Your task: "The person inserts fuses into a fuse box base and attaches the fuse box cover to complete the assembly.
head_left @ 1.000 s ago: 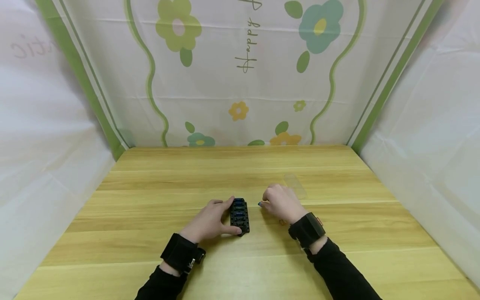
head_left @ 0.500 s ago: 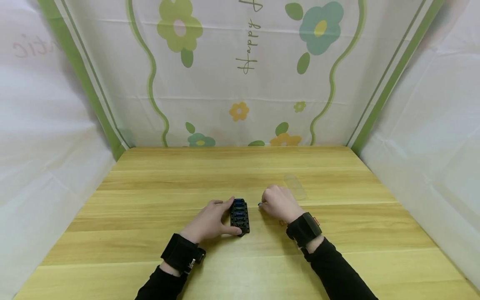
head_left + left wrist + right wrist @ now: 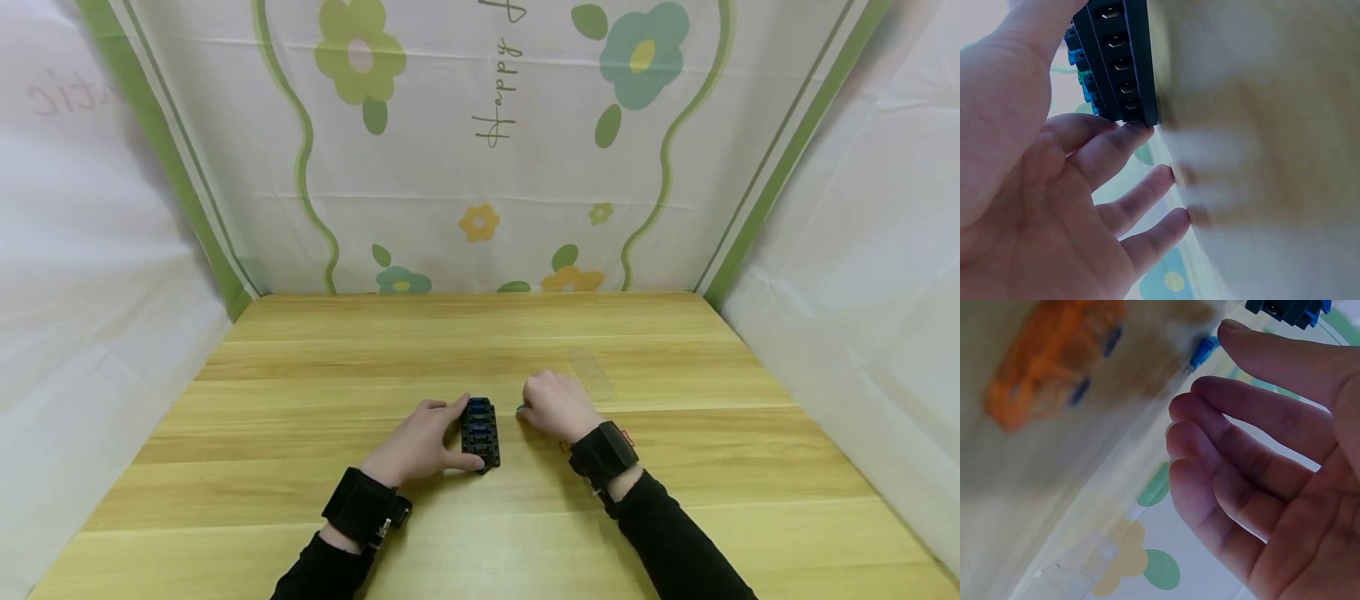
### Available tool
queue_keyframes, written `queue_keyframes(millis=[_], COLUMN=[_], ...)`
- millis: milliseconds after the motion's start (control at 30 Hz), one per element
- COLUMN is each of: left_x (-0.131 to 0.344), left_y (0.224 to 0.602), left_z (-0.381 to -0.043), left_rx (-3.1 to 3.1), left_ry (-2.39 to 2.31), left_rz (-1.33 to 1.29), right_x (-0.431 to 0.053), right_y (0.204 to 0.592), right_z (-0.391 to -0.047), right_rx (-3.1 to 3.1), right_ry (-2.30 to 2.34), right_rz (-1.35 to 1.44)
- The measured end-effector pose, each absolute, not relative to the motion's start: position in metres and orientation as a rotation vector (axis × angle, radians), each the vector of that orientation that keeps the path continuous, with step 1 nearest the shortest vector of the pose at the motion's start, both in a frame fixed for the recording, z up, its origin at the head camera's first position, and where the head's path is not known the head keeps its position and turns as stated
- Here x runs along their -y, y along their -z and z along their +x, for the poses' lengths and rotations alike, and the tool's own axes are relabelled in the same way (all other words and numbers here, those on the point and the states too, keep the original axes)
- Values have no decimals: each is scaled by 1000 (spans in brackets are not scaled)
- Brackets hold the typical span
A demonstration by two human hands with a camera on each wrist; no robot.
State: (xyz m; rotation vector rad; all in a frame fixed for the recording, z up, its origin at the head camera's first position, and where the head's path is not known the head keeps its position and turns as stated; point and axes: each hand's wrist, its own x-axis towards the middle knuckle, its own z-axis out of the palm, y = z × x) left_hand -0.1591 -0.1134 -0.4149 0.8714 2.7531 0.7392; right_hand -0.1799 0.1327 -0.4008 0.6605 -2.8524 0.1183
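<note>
In the head view a black fuse box [image 3: 480, 433] with a row of blue blade fuses lies on the table. My left hand [image 3: 416, 442] spans it from the left, thumb on its near end and index finger at its far end. The left wrist view shows its side [image 3: 1119, 56] with a line of terminals, two fingertips against its lower end and the other fingers on the table. To the right, my right hand [image 3: 555, 406] pinches a small blue blade fuse [image 3: 1204, 351] between thumb and index fingertip, close over the table. The other right fingers are bent together.
A clear plastic cover [image 3: 591, 372] lies beyond my right hand. An orange translucent piece with dark prongs [image 3: 1054, 365], blurred in the right wrist view, lies by my right wrist. A patterned cloth [image 3: 480, 167] hangs behind the table; white cloth walls stand at both sides.
The small blue fuse at my right fingertips has turned slightly, and my right wrist has shifted a little leftward. My left hand and the fuse box have stayed in place.
</note>
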Motion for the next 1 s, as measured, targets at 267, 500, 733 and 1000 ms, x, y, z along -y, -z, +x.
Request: queue_keyframes(millis=[267,500,733,1000], left_x=[114,113,113,113], left_y=[413,414,415,416], left_z=[-158,-157,-157,-158], left_rx=[-2755,-2757,-2759,-2762], left_ry=[-758,-759,-755,-751], left_rz=[853,861,861,877], right_x=[-132,-134,-133,-132], right_y=[402,407,409,409], right_z=[-179,-181,-182,-181], right_rx=[2798,2813,2817,2827], right_ry=[-101,-101,-114,-122], right_rz=[666,662,650,647])
